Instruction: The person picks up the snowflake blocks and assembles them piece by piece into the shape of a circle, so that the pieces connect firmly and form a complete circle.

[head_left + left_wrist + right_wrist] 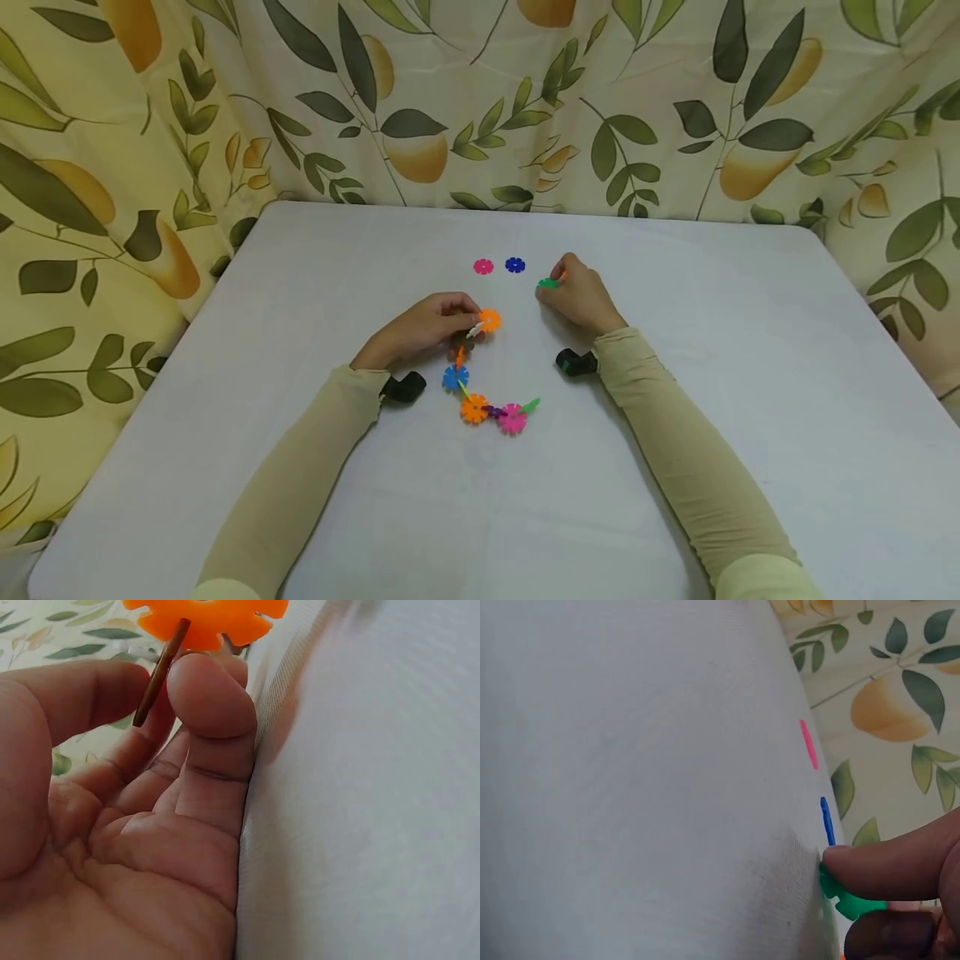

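Note:
My left hand (431, 325) pinches one end of a chain of notched plastic snowflake discs between thumb and fingers. At that end are an orange disc (490, 320) and a white disc (475, 331); the left wrist view shows a dark brownish disc (161, 675) edge-on at the fingers. The chain curves down through a blue disc (455, 378), another orange disc (474, 409) and a pink disc (513, 419). Farther right, my right hand (585, 296) pinches a green disc (851, 904) low over the table. A bit of orange shows by its fingers, mostly hidden.
A loose pink disc (483, 267) and a dark blue disc (515, 265) lie flat beyond the hands. The white-covered table (300, 250) meets a leaf-and-fruit patterned curtain (517, 125) at its far edge. Black wrist-camera pieces (576, 362) hang under both wrists.

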### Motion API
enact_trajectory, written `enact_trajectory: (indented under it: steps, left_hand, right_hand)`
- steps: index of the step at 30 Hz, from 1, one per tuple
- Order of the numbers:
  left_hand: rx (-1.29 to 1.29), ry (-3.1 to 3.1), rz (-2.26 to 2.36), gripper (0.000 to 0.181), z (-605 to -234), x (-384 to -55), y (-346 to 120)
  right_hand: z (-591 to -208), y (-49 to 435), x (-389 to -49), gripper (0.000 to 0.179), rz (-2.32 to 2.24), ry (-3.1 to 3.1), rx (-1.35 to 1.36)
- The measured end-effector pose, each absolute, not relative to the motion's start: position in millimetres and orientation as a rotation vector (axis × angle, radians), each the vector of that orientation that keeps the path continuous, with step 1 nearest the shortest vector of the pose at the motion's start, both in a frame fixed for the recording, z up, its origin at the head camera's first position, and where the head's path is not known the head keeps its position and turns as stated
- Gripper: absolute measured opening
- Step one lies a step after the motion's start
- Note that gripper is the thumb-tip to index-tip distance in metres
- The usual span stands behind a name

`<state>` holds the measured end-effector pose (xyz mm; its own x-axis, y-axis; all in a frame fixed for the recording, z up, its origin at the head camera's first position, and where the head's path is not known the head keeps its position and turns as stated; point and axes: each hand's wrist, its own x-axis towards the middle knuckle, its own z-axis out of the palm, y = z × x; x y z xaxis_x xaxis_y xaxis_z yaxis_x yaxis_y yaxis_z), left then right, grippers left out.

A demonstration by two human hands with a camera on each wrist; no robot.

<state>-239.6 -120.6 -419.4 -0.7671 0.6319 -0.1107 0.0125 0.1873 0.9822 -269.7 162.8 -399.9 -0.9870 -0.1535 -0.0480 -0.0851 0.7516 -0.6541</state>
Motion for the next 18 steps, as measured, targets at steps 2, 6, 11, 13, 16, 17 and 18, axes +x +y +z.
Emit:
enact_trajectory:
  steps: [2, 6, 11, 13, 16, 17, 18]
  left_hand:
    - [0.590, 1.963, 1.637, 0.017, -420, -239, -121]
    - [0.555, 1.965, 1.654, 0.018, -419, -239, -120]
    - [0.499, 1.976, 1.643, 0.022, -418, -238, -120]
    - [0.509, 1.971, 1.638, 0.024, -418, -239, -119]
    - [0.526, 1.970, 1.632, 0.025, -419, -239, -118]
    - [0.529, 1.969, 1.632, 0.025, -419, -239, -118]
    - [0.528, 1.974, 1.628, 0.024, -419, -239, -118]
  right_hand:
    - [-400, 163, -268, 0.030, -1.055, 2.858, -0.210]
    - [-400, 164, -265, 0.024, -1.080, 2.881, -0.261]
    - [-403, 166, -264, 0.014, -1.122, 2.859, -0.369]
    - [-403, 167, -262, 0.012, -1.143, 2.825, -0.430]
    - [-402, 165, -258, 0.009, -1.179, 2.752, -0.534]
    - [-401, 164, -257, 0.008, -1.192, 2.728, -0.570]
    - [-400, 163, -256, 0.008, -1.203, 2.710, -0.601]
